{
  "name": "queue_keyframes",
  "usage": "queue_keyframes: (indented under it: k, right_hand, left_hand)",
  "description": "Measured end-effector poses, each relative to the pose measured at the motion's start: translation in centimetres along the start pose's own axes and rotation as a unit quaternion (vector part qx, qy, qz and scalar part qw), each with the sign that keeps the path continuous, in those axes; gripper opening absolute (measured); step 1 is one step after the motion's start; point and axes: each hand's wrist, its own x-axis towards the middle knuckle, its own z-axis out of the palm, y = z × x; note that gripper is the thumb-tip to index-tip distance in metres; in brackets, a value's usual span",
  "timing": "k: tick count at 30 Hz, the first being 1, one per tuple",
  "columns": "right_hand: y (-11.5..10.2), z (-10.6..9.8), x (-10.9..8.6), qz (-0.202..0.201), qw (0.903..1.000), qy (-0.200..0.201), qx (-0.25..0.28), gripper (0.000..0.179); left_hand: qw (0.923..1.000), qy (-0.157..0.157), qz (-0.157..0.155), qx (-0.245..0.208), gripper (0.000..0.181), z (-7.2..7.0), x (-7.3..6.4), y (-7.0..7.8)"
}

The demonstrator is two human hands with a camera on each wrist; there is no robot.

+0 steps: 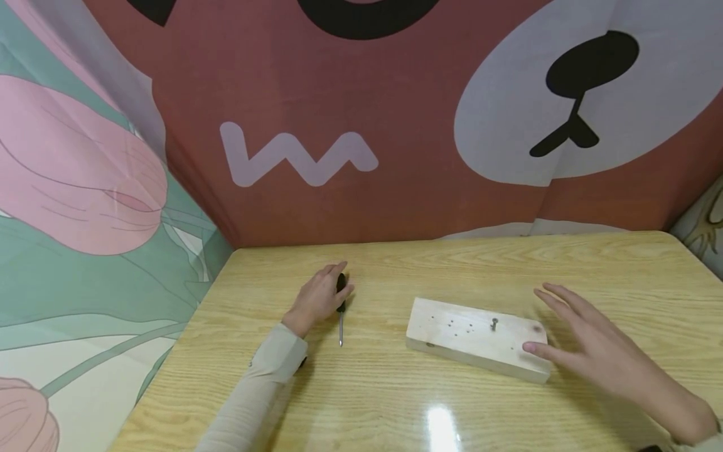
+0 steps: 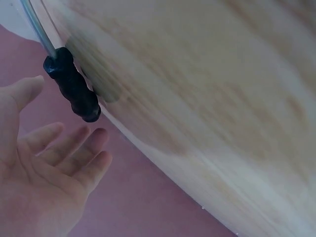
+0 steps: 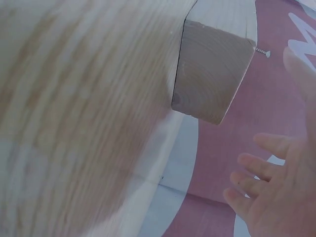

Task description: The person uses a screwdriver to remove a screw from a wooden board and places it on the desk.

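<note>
— Behind our wood-grained worktop (image 1: pixel 350 395) hangs a red-brown printed cloth (image 1: pixel 395 210). What lies towards the far left corner?

— Our slim screwdriver with a black, ridged handle and a bare metal shaft (image 1: pixel 341 304). It lies just to the right of our left grip (image 1: pixel 318 295), handle towards the far edge, tip towards the near one.

— So its long axis runs from far edge to near edge, and our left side is nearer?

— Plainly nearer; our right grip (image 1: pixel 601 351) is well apart, past the long pale wooden block (image 1: pixel 477 339). We judge that a hold would have to close across the handle, from its left.

— Are we holding it?

— No. The left grip is wide, thumb and fingers spread beside the handle; whether a fingertip grazes it, we cannot tell.

— And the right?

— Wide as well, holding nothing, near the block's right end.

— How do the pieces look?

— The handle is dark and bumpy, the shaft straight. The block runs mostly left to right, its top dotted with small holes, and a metal screw (image 1: pixel 494 324) stands proud of it.
</note>
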Motion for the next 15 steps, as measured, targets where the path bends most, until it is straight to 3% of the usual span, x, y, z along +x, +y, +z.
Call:
queue_keyframes:
  k: [15]
  right_hand:
    - [-0.40, 0.90, -0.72, -0.004, 0.9989, -0.040, 0.024, 0.085]
  left_hand:
    - [0.9987, -0.028, -0.014, -0.040, 0.061, 0.04, 0.15, -0.36]
